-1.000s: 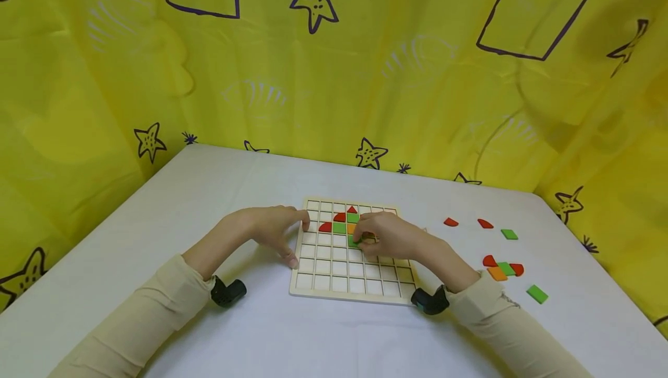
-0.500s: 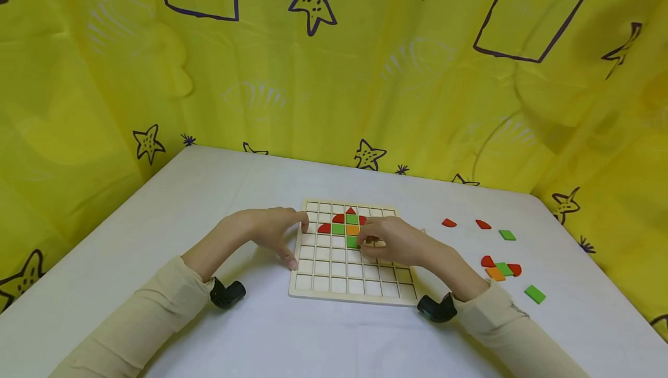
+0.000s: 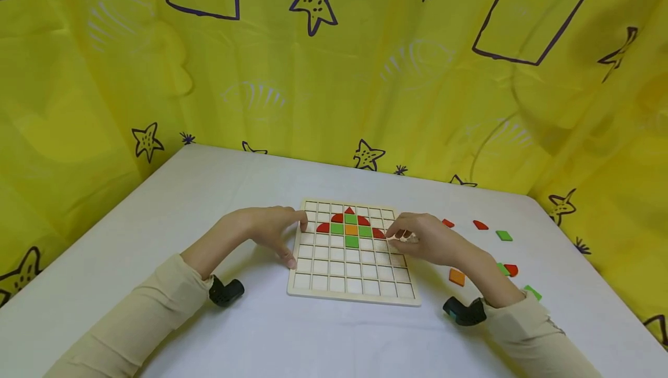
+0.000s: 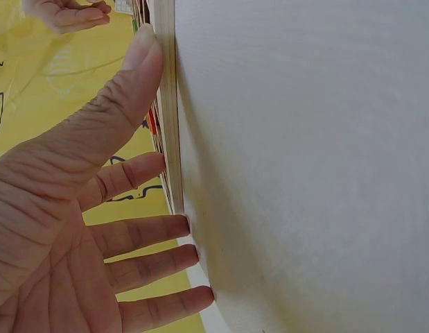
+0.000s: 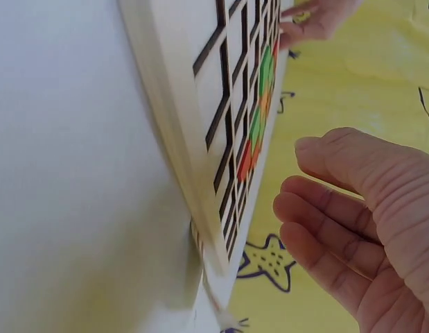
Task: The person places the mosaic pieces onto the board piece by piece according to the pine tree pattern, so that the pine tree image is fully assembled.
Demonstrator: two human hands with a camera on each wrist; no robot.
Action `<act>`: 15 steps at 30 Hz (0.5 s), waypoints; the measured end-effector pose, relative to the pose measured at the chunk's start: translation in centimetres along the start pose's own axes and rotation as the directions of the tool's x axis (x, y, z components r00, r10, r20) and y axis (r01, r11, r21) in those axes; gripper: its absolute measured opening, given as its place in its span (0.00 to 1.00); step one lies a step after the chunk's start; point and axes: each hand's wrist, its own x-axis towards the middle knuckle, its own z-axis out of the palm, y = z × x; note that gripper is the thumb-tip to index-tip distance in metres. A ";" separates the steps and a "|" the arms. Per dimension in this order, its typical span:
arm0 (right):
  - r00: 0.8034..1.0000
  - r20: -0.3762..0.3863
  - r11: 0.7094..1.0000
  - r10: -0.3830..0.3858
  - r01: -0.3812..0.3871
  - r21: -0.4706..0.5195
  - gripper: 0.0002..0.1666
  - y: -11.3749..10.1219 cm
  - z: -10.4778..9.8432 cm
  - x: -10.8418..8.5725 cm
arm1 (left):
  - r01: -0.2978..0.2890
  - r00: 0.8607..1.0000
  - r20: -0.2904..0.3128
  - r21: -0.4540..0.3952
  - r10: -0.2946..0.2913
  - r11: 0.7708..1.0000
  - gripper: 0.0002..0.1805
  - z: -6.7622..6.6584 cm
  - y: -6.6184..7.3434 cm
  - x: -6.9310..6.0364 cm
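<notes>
The wooden grid board (image 3: 352, 297) lies flat at twelve o'clock from me. My left hand (image 3: 272, 226) is at its nine o'clock side, loose, fingers spread apart, thumb and pointer touching the edge. My right hand (image 3: 428, 240) is at the board's two o'clock, fingers a little bent, grabbing nothing, close to a red piece (image 3: 378, 233). A loose orange square (image 3: 456, 277) lies just past three o'clock, off the board.
</notes>
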 end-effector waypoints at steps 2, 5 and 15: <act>1.000 -0.021 1.000 0.011 -0.011 -0.004 0.07 0.5 -0.3 -0.4 | 0.003 1.000 0.002 0.001 -0.003 1.000 0.34 0.0 0.0 0.0; 0.998 -0.054 0.999 0.037 -0.038 -0.008 0.07 1.2 -0.7 -1.1 | 0.004 1.000 0.003 0.005 -0.004 1.000 0.34 -0.1 0.0 0.0; 0.985 -0.164 0.997 0.046 -0.056 -0.058 0.09 4.1 -2.3 -2.6 | 0.006 1.000 0.001 0.004 -0.006 1.000 0.34 -0.1 0.0 0.1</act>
